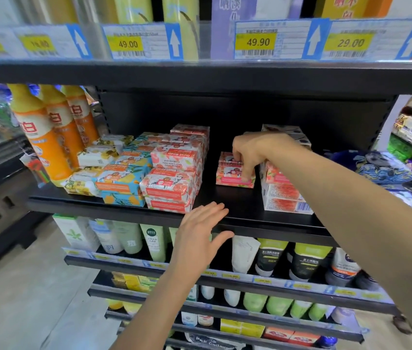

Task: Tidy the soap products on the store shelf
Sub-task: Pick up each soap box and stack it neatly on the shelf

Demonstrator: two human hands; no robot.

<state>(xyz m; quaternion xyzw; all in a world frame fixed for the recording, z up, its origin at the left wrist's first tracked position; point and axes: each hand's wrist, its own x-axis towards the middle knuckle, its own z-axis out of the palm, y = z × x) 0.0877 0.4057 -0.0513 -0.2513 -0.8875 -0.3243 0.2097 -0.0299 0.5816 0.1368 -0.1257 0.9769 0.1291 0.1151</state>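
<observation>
Right grip point(253, 153) pinches the small pink cardboard soap boxes point(235, 176), stacked mid black metal shelf point(246, 202), between two rows. Left grip point(199, 231) is flat-fingered, holding nothing, at the shelf edge. Mid-tidy; next probably means sliding the stack flush to a row.

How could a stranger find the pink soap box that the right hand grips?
Look at the black middle shelf below the yellow price tags. A gap lies between the large soap group at left and the white stack at right. The pink soap box stands alone there, deeper pink than its neighbours, under the right hand.
</observation>
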